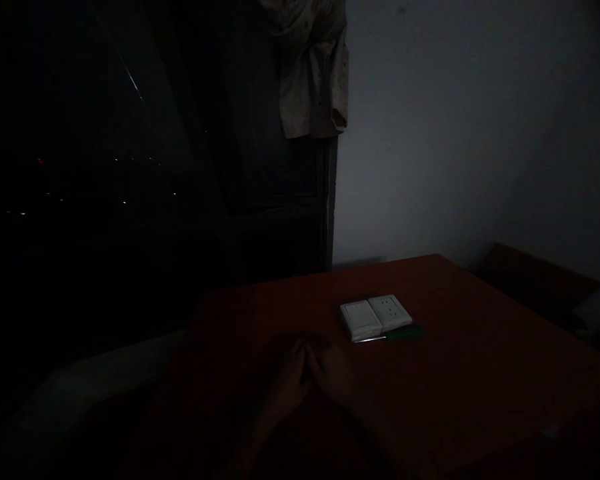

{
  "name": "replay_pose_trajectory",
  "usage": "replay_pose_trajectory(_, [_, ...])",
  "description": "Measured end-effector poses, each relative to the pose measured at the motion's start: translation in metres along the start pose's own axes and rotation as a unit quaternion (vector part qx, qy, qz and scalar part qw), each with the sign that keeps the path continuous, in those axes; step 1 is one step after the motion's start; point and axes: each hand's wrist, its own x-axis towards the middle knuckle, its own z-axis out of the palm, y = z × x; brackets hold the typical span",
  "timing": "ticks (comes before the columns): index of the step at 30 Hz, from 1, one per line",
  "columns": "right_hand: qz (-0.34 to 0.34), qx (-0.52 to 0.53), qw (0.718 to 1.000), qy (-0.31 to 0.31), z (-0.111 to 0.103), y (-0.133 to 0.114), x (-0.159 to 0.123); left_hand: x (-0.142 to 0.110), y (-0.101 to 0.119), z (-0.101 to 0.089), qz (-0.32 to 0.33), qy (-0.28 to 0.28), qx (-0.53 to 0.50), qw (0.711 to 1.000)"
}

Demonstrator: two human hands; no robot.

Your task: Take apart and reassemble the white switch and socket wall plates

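Note:
The picture is very dark. My left hand (293, 378) and my right hand (334, 375) rest together on the reddish-brown table (460, 373), touching at the fingers and thumbs. Both look closed, and no object shows in either. Just beyond my right hand lie two white square electrical plates side by side: a wall switch (361, 319) on the left and a wall socket (391, 312) with pin holes on the right. Against their near edge lies a screwdriver with a green handle (405, 332) and a shiny metal shaft (370, 339) pointing left.
Behind the table, a pale wall (430, 133) rises on the right. A dark window (105, 180) with small distant lights takes up the left. A patterned cloth (313, 87) hangs at the window's edge. Past the table's right edge is a dark brown board (545, 270).

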Motion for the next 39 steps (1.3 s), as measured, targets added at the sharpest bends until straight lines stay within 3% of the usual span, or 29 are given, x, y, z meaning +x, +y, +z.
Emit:
replay_pose_trajectory(9, [0.002,-0.009,1.0,-0.002,0.0,0.001,0.0,0.001,0.008,-0.008,-0.008,-0.01,0.006,1.0])
replay_pose_trajectory(18, [0.007,-0.011,1.0,-0.005,-0.001,-0.001,-0.001,-0.001,0.002,-0.003,0.001,0.008,0.008,1.0])
replay_pose_trajectory(35, [0.02,-0.025,0.999,-0.025,-0.002,-0.001,0.0,0.0,0.005,-0.006,0.0,-0.02,-0.016,1.0])
replay_pose_trajectory(39, [0.015,-0.029,0.999,-0.022,-0.006,-0.006,-0.01,0.001,0.009,-0.01,-0.015,-0.039,-0.017,0.999])
